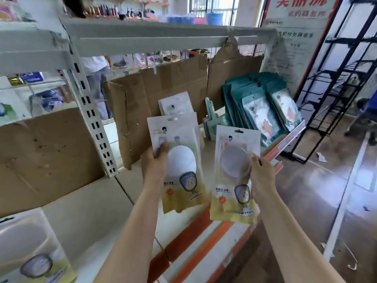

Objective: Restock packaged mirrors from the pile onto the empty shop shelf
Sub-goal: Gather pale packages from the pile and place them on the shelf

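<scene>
My left hand grips a packaged mirror, a white and yellow pouch with a round white mirror showing, held upright over the shelf. A second, similar packaged mirror is held upright by its right edge in my right hand, above the shelf's front edge. Another white packaged mirror leans against the cardboard backing at the rear of the shelf. More packaged mirrors lie at the lower left.
A row of teal packaged items stands at the shelf's right end. An upper shelf board hangs overhead. A black wire rack stands on the right. A person stands behind the shelving.
</scene>
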`<state>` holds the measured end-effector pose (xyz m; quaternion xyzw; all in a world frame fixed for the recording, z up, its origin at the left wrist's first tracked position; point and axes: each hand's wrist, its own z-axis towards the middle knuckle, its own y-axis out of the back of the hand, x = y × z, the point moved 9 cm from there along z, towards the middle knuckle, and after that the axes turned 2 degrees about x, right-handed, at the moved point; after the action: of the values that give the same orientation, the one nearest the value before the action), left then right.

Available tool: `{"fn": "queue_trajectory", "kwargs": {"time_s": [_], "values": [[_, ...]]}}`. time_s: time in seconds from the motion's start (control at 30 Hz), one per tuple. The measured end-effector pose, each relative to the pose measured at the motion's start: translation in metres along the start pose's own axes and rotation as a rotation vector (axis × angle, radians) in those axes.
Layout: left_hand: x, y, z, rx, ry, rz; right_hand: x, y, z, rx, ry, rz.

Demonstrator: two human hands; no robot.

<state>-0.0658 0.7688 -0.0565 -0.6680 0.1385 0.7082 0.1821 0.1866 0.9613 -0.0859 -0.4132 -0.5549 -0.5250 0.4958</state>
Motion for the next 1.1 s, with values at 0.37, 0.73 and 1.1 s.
{"fn": "queue_trajectory", "kwargs": {"time_s": [0.37,0.73,1.1], "values": [[0.010,-0.043,0.054,-0.153,-0.101,0.116,-0.003,-0.055,0.108,0.186,-0.036,-0.003],[0.025,-0.076,0.078,-0.498,-0.050,0.133,0.009,-0.122,0.205,0.457,0.030,0.020],[0.004,-0.107,0.093,-0.490,-0.277,0.130,0.016,-0.150,0.225,0.472,0.043,0.172]]}}
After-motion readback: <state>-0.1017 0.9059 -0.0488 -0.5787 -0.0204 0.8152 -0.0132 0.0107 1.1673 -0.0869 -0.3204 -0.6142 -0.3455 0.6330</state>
